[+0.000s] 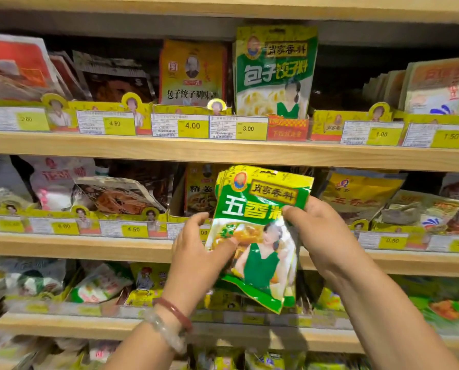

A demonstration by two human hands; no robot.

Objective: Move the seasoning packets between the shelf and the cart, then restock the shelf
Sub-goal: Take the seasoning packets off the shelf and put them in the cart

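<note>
Green-and-yellow seasoning packets point(257, 236) held in front of the wooden shelf point(223, 153).
Left hand point(196, 252) pinches their lower left edge, thumb on front; right hand point(322, 236) pinches the right edge. Behind: yellow price tags point(192, 126), upright green packet point(275, 73).

both hands point(196, 249) gripping green packets point(260, 236), wooden shelf point(89, 149)

Wooden shelves point(223, 152) crossed the frame in tiers. Along the upper tier stood packets in yellow trays, a tall green-and-yellow packet point(275, 72) at upper centre, price tags point(192, 126) along the front edge.
</note>
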